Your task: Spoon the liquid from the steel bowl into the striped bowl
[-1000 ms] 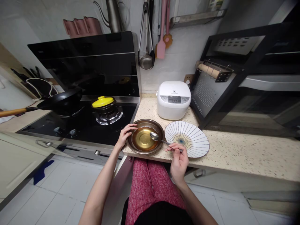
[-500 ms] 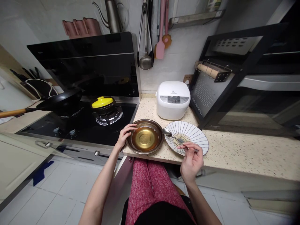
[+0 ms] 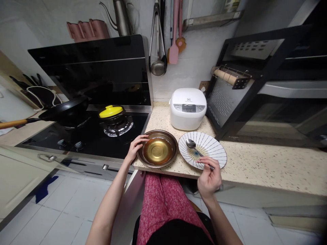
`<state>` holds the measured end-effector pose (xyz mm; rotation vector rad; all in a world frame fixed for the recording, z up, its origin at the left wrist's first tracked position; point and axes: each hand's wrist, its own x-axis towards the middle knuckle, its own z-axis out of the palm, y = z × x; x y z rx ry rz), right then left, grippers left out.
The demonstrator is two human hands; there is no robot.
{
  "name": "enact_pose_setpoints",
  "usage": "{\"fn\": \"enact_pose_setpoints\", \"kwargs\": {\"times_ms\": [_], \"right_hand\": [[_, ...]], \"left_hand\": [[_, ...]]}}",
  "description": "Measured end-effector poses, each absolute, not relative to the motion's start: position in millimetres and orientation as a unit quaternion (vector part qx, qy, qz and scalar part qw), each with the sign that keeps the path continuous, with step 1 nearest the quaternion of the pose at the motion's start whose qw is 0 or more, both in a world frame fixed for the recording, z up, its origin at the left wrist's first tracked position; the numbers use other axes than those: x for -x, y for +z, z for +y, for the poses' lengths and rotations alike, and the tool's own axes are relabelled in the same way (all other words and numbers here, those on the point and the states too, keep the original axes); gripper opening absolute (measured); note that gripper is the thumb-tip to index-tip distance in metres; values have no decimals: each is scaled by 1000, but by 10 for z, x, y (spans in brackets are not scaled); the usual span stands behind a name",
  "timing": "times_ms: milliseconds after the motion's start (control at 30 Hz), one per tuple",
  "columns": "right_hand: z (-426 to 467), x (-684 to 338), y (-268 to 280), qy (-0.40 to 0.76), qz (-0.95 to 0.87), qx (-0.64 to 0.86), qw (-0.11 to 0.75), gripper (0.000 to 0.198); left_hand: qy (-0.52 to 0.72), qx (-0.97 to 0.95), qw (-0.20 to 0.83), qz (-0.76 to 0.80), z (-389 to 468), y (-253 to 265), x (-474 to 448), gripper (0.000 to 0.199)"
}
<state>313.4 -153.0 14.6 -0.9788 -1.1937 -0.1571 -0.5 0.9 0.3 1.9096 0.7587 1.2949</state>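
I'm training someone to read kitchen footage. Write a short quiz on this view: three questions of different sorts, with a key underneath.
1. Multiple choice. The right hand holds a metal spoon. What is its scoop end over?
a) the wok
b) the line-patterned plate
c) the rice cooker

2. True or false. The left hand is at the left edge of the metal basin.

3. Fill in the blank. The lid on the pot on the gas stove is coloured ____.

Key: 1. b; 2. true; 3. yellow.
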Motion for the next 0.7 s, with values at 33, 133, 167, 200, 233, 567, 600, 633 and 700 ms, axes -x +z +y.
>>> {"fn": "enact_pose_setpoints", "kwargs": {"times_ms": [33,133,167,200,233,567,600,633,700], "right_hand": [[-1531,-3141,135,-85,-553,441,702,19],[-1529,-3153,121,-118,-584,434,676,22],[-1527,-3154,120,-125,-590,430,672,23],[-1524,-3155,120,-130,-595,428,668,24],[-1521,-3156,120,-134,-598,426,666,25],[-1519,-3167,110,-153,-610,427,649,29],[-1521,-3166,109,-152,-609,429,649,29],[-1521,-3164,108,-151,-608,431,649,28],[-1521,-3159,106,-144,-605,435,651,27]], "left_hand": [[500,-736,349,293,10,2,4,34],[499,-737,350,293,10,0,2,35],[499,-737,350,293,10,-1,1,35],[500,-736,350,293,9,-2,1,35],[500,-736,350,292,9,-3,0,35],[501,-736,350,290,10,-2,1,35],[502,-736,350,290,10,-1,-1,35],[502,-736,349,290,9,1,-2,35],[502,-736,349,290,5,8,-6,35]]}}
